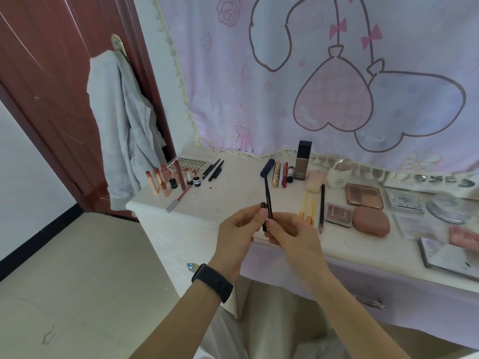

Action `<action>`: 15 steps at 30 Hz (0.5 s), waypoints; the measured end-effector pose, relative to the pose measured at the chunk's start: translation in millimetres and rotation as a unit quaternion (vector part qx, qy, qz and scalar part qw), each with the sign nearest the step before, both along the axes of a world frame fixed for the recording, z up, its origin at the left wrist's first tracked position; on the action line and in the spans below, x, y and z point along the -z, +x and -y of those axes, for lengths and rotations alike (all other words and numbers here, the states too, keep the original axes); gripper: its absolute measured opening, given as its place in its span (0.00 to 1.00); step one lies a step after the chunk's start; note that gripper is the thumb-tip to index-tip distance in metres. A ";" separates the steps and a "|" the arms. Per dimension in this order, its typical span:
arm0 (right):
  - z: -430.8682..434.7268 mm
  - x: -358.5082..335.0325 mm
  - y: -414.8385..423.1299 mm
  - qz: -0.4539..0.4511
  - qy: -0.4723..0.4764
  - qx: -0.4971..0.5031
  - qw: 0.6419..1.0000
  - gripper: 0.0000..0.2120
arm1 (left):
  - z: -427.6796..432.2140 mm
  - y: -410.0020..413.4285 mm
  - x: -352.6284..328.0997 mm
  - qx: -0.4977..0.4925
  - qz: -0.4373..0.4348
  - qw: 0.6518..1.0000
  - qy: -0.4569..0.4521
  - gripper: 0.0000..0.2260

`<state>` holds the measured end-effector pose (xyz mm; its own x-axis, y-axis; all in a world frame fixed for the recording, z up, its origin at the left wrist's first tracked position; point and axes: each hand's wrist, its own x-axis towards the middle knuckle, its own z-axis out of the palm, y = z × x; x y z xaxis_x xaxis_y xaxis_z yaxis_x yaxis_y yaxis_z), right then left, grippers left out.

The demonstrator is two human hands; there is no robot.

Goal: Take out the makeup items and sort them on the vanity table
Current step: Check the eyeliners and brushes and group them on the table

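At the upper left of the frame a grey garment (121, 125) hangs from the handle of a dark red door (46, 99). Just right of it starts the white bench (233, 193). On the bench's left end a cluster of lipsticks (166, 180) stands in front of a lattice-patterned case (188, 164), with a few black pencils (213, 169) beside the case and a silver-capped red pencil (178, 199) lying nearer the front edge.

In the centre of the frame both hands are raised over the bench's front edge. The left hand (236, 231), which has a black wristband (212, 282) on its wrist, pinches a short dark tube (263, 218) between thumb and fingers. Touching it, the right hand (290, 234) pinches the lower end of a slim black pen (267, 198) that points upward. Whether the navy piece at the pen's top belongs to it or lies on the bench behind cannot be told.

Further right, a foundation bottle (303, 161) stands at the back, against a pink cloth printed with hearts (337, 99). Yellow pens (308, 206) and a black pencil (322, 206) lie side by side. Right of these are a rose-gold eyeshadow palette (364, 194), a smaller palette (338, 213) and a round pink compact (371, 220). A glass lid (451, 207) sits near the right edge of the frame.
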<state>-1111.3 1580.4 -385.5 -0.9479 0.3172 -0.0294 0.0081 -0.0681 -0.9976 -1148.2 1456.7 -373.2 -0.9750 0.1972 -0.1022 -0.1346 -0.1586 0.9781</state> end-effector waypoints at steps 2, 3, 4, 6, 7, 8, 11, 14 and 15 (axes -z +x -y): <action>2.2 0.9 -5.5 0.002 0.010 -0.004 1.000 0.06 | 3.5 -3.6 -0.9 -0.007 -0.003 1.000 0.011 0.09; 3.5 1.2 -8.2 0.003 0.016 -0.007 1.000 0.07 | 5.5 -5.9 -1.3 -0.012 -0.005 1.000 0.009 0.10; 4.9 1.5 -10.8 0.001 0.024 -0.012 1.000 0.07 | 7.7 -8.7 -2.0 -0.017 -0.005 1.000 0.006 0.10; 8.8 1.2 -15.8 -0.003 0.035 -0.022 0.999 0.07 | 11.6 -14.8 -3.9 -0.022 -0.005 1.000 0.003 0.11; 11.1 0.9 -18.6 -0.004 0.036 -0.024 0.999 0.07 | 13.3 -17.8 -4.6 -0.022 -0.002 1.000 0.002 0.11; 13.5 0.2 -21.5 -0.005 0.036 -0.024 0.999 0.06 | 15.1 -20.8 -5.2 -0.019 0.002 1.000 -0.003 0.11; 18.8 -1.1 -31.0 -0.001 0.022 -0.028 0.999 0.06 | 21.8 -31.5 -6.4 0.011 0.012 0.999 -0.036 0.11; 21.9 -2.3 -40.9 0.014 -0.016 -0.038 0.999 0.08 | 31.4 -45.8 -6.7 0.057 0.012 0.997 -0.058 0.11; 22.4 -2.6 -44.5 0.023 -0.040 -0.038 0.998 0.08 | 35.0 -50.9 -6.5 0.074 0.014 0.995 -0.062 0.11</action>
<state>-1155.8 1558.0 -382.9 -0.9662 0.2396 -0.0950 0.0613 -0.1446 -0.9876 -1199.1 1421.8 -366.7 -0.9328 0.3223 -0.1614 -0.1750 -0.0136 0.9845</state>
